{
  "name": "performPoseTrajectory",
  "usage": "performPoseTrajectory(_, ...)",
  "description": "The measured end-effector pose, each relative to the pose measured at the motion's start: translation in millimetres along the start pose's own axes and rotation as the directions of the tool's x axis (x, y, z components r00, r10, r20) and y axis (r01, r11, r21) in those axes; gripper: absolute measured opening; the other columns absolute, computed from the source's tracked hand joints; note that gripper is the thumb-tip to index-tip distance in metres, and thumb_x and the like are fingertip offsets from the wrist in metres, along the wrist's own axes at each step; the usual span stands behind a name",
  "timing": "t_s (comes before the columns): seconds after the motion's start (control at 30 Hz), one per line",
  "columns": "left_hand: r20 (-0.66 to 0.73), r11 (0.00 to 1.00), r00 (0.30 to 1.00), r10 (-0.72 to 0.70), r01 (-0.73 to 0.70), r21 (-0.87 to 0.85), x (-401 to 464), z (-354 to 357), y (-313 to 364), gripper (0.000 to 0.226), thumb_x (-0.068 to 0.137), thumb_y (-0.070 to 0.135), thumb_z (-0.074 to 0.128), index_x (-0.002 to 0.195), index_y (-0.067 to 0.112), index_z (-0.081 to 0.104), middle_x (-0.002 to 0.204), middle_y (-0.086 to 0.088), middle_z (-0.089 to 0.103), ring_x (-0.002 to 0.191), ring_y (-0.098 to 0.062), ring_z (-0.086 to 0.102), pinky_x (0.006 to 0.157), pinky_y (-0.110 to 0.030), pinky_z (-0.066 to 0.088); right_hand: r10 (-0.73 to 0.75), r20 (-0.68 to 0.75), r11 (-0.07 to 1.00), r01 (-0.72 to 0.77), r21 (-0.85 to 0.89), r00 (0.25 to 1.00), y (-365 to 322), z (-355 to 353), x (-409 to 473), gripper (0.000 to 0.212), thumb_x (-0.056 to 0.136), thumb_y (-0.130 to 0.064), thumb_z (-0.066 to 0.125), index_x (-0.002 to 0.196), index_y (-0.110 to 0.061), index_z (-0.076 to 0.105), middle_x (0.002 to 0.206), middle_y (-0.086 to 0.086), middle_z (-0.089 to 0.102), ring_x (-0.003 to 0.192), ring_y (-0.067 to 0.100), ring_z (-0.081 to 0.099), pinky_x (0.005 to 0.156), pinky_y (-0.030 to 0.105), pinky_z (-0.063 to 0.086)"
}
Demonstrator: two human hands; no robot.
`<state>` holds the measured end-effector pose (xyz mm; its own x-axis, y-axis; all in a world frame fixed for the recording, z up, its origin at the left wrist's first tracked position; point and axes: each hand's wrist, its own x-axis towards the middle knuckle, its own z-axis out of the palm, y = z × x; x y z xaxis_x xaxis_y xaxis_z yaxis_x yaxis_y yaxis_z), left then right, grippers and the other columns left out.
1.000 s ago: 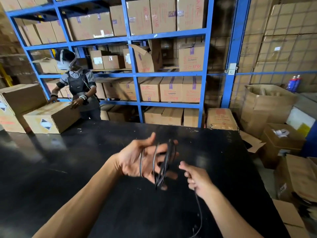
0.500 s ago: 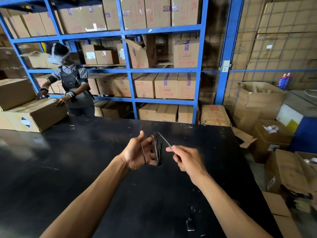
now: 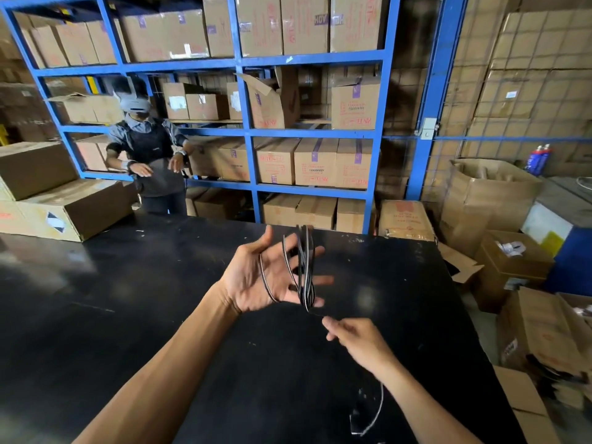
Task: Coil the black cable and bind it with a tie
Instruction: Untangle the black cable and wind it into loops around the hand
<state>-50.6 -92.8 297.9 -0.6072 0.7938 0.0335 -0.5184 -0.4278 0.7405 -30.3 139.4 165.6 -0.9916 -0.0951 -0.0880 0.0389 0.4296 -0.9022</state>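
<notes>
The black cable (image 3: 304, 267) is wound in several loops around the spread fingers of my left hand (image 3: 256, 277), held palm up above the black table (image 3: 128, 315). One loop lies across the palm, the others bunch near the fingertips. My right hand (image 3: 355, 339) is below and to the right of the coil, its fingers pinched on the cable's free strand just under the loops. The loose tail (image 3: 378, 408) trails down under my right forearm toward the table's near edge. No tie is visible.
Cardboard boxes (image 3: 70, 213) sit on the table's far left corner. Another person (image 3: 150, 155) stands behind the table in front of blue shelving (image 3: 250, 133) filled with cartons. More open boxes (image 3: 512, 261) crowd the floor to the right.
My right hand has dropped from the top of the coil to below it, drawing the strand down. My left hand has opened its fingers wider. The person behind has lifted both hands off the box.
</notes>
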Motion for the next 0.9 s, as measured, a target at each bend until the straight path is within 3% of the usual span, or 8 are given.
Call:
performPoseTrajectory(0.1,0.024,0.963,0.971,-0.240,0.235,0.132,-4.4,3.8,-13.9,0.072,0.099,0.065,0.015,0.156,0.023,0.023,0.163,-0.013,0.018,0.145,-0.059,0.006,0.108,-0.078,0.009,-0.079,-0.087,0.985,0.065,-0.160,0.993,-17.0,-24.4,28.5,0.036,0.081,-0.057,0.072,0.074,-0.023,0.078,0.065,-0.004,0.074,0.066,0.012,0.068,0.065,0.032,0.048)
performPoseTrajectory(0.17,-0.030,0.894,0.924,-0.381,0.376,0.244,-2.4,-1.4,-25.6,0.075,0.098,0.066,0.017,0.156,0.021,0.024,0.160,-0.012,0.025,0.145,-0.058,0.008,0.111,-0.075,0.011,-0.135,-0.091,0.969,0.112,-0.219,0.987,-41.4,-42.4,40.3,0.030,0.079,-0.055,0.075,0.078,-0.026,0.078,0.076,-0.007,0.076,0.077,0.010,0.071,0.076,0.037,0.055)
performPoseTrajectory(0.3,-0.222,0.838,0.885,-0.409,0.460,0.294,7.2,-24.9,-41.9,0.075,0.096,0.069,0.021,0.149,0.021,0.041,0.137,-0.010,0.048,0.126,-0.046,0.040,0.111,-0.073,0.018,-0.297,-0.077,0.907,0.257,-0.333,0.952,-88.3,-66.6,40.2,0.023,0.083,-0.048,0.076,0.086,-0.025,0.079,0.078,-0.009,0.075,0.077,0.004,0.069,0.072,0.028,0.056)
performPoseTrajectory(0.47,-0.421,0.962,0.895,-0.148,0.229,0.148,20.7,-46.1,-39.1,0.070,0.097,0.066,0.023,0.134,0.020,0.061,0.125,-0.014,0.067,0.106,-0.041,0.063,0.101,-0.062,0.032,-0.329,-0.142,0.928,0.291,-0.234,0.934,-95.6,-54.7,13.1,0.019,0.095,-0.038,0.064,0.097,-0.027,0.079,0.080,-0.012,0.075,0.078,0.000,0.067,0.069,0.019,0.051)
performPoseTrajectory(0.57,-0.442,0.996,0.897,0.020,0.019,0.083,29.2,-44.5,-34.7,0.069,0.097,0.066,0.024,0.121,0.019,0.069,0.113,-0.014,0.069,0.092,-0.039,0.064,0.093,-0.059,0.037,-0.327,-0.173,0.945,0.323,-0.050,0.929,-76.3,-34.3,-4.6,0.019,0.096,-0.031,0.063,0.098,-0.025,0.081,0.069,-0.011,0.071,0.062,0.000,0.064,0.059,0.016,0.044)
performPoseTrajectory(0.7,-0.416,0.977,0.893,0.172,-0.209,-0.045,36.8,-38.1,-26.4,0.071,0.098,0.064,0.023,0.111,0.013,0.072,0.118,-0.021,0.064,0.118,-0.051,0.053,0.095,-0.068,0.040,-0.268,-0.092,0.929,0.282,0.238,0.959,-49.3,-4.5,-21.3,0.020,0.100,-0.022,0.061,0.100,-0.026,0.081,0.066,-0.003,0.064,0.050,0.010,0.049,0.049,0.026,0.036)
performPoseTrajectory(0.77,-0.366,0.964,0.908,0.205,-0.252,-0.088,39.5,-35.7,-22.6,0.067,0.098,0.063,0.024,0.115,0.012,0.064,0.126,-0.022,0.059,0.132,-0.058,0.041,0.100,-0.076,0.033,-0.221,-0.038,0.904,0.219,0.368,0.974,-41.0,4.8,-27.8,0.023,0.101,-0.018,0.058,0.102,-0.021,0.081,0.069,0.001,0.061,0.049,0.014,0.047,0.046,0.023,0.035)
performPoseTrajectory(0.9,-0.214,0.945,0.956,0.199,-0.245,-0.216,36.3,-32.5,-16.2,0.059,0.099,0.060,0.029,0.126,0.014,0.054,0.151,-0.020,0.039,0.133,-0.064,0.035,0.104,-0.082,0.023,-0.113,0.041,0.872,0.080,0.483,0.993,-26.4,6.6,-30.2,0.023,0.101,-0.020,0.059,0.100,-0.017,0.081,0.070,0.004,0.061,0.056,0.014,0.051,0.049,0.024,0.037)
